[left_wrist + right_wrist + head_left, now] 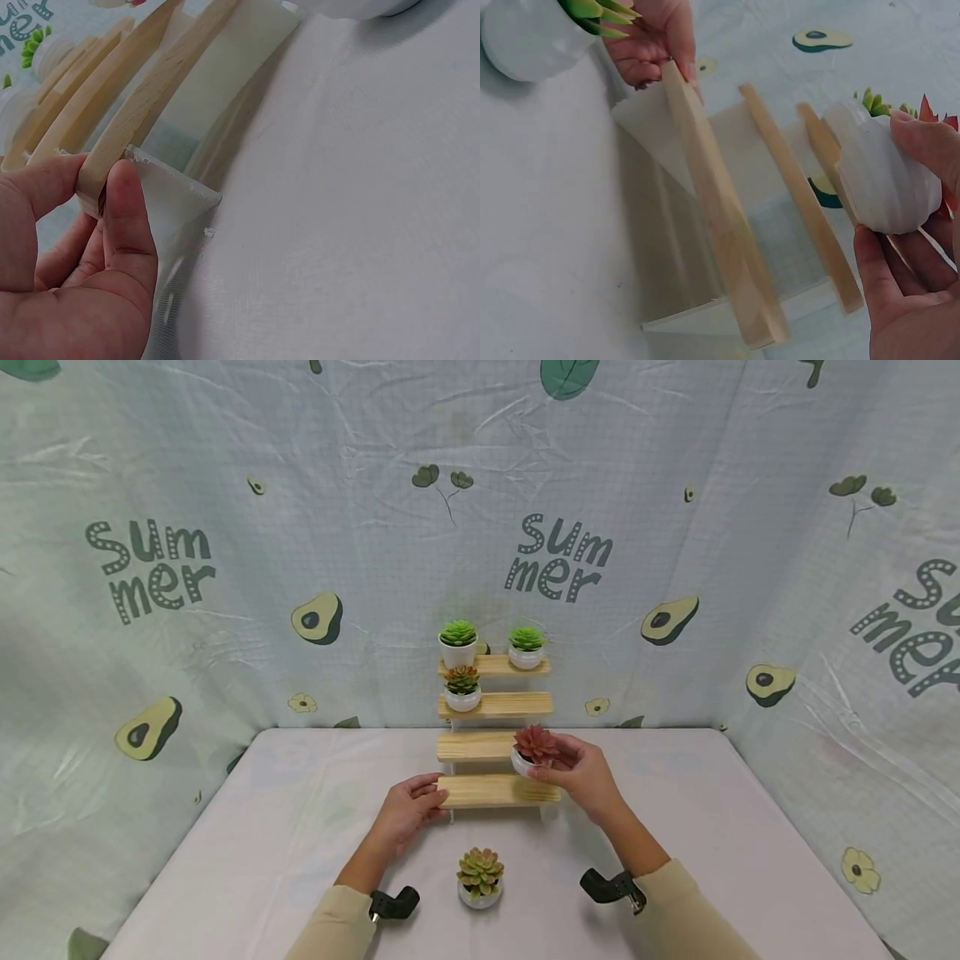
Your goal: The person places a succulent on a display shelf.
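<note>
A small wooden shelf stand with stepped boards (498,790) is on the table against the backdrop. My left hand (408,810) pinches the left end of its lowest board; in the left wrist view the thumb and fingers (129,217) close on the wood. With my right hand (588,774) I grip a red succulent (535,743) in a white ribbed pot (892,172), over the right side of the lower boards. Another succulent (480,872), yellow-green in a white pot, stands on the table in front of the stand, between my forearms.
Two green succulents in white pots, one left (457,643) and one right (527,647), stand on the top board. A reddish-green succulent (462,687) sits at the left of the board below. Printed cloth (390,677) rises behind the table.
</note>
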`<state>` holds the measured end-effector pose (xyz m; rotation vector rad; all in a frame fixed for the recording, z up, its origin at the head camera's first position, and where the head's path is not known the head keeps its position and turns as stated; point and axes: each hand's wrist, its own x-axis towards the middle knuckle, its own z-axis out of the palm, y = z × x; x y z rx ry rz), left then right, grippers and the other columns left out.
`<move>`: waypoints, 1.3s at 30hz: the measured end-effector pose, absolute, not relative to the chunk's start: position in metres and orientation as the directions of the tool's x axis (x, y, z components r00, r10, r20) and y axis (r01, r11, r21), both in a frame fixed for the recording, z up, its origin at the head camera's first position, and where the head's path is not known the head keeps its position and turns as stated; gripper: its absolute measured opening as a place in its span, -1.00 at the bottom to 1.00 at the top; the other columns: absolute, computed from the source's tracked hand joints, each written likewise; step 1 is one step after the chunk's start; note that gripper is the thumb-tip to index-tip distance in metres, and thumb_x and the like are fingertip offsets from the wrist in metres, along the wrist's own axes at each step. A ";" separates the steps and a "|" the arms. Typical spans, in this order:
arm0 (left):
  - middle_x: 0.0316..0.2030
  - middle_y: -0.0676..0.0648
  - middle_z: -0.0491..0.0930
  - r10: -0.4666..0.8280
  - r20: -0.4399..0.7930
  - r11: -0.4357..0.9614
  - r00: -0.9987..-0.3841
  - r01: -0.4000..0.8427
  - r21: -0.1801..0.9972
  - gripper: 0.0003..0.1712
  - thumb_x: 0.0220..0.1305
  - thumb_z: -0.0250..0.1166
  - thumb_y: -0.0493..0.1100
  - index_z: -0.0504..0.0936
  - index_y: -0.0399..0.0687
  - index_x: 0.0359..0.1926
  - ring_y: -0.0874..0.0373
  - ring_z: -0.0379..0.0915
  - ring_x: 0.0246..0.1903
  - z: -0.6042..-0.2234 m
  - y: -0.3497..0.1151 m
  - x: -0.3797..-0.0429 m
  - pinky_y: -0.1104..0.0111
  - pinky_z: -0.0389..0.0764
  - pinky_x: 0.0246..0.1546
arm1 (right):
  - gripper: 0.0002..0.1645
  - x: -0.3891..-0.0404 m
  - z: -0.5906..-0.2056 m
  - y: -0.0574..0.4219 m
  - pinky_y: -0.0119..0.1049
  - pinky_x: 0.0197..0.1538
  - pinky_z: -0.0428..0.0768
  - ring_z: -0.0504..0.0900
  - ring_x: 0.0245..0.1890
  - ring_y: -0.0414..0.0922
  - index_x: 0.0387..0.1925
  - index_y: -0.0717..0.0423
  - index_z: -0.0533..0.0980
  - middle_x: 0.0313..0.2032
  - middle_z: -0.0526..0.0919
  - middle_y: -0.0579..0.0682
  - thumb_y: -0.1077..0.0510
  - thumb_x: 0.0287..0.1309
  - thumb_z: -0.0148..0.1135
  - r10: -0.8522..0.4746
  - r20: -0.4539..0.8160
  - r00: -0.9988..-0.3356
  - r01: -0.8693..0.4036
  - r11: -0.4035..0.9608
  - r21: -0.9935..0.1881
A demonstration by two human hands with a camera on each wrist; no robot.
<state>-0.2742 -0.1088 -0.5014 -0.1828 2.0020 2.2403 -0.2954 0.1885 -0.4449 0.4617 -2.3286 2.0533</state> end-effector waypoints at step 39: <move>-0.13 -0.12 0.58 0.018 -0.155 -0.119 -0.988 -0.156 0.981 -0.51 0.41 0.29 -0.35 0.50 -0.34 0.31 0.18 0.62 -0.29 -0.505 -0.110 -0.274 0.40 0.75 -0.26 | -0.27 -0.344 -0.406 0.189 -0.59 -0.01 0.65 0.65 0.01 -0.26 0.34 0.23 0.48 0.23 0.60 0.26 0.22 0.14 0.52 -0.247 0.229 -0.942 -0.277 0.183 -0.943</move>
